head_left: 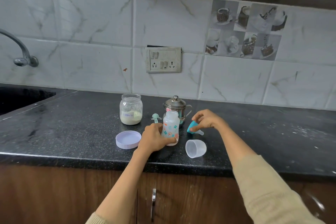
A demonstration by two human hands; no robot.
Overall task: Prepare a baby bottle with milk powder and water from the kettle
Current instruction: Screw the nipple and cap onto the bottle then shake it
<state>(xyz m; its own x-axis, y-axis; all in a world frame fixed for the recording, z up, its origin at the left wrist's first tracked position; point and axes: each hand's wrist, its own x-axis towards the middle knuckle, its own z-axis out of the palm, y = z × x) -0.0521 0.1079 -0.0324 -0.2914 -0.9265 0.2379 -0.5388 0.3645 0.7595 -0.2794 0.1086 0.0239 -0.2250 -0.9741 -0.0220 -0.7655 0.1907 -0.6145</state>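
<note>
A flower-patterned baby bottle (170,126) stands upright and uncapped on the black counter (72,123). My left hand (154,137) grips its lower part. My right hand (207,119) pinches the teal collar with its clear teat (193,127), tilted just above the counter to the bottle's right. An open glass jar of pale milk powder (131,109) stands behind on the left, its lilac lid (128,139) lying beside my left hand. A small steel kettle (176,107) stands right behind the bottle. A teal scoop (156,116) lies between jar and bottle.
The bottle's clear cap (196,148) lies on its side near the front edge. A sink (21,96) and tap (20,49) are at far left. A switch panel (163,59) is on the tiled wall. White specks dot the counter's right end.
</note>
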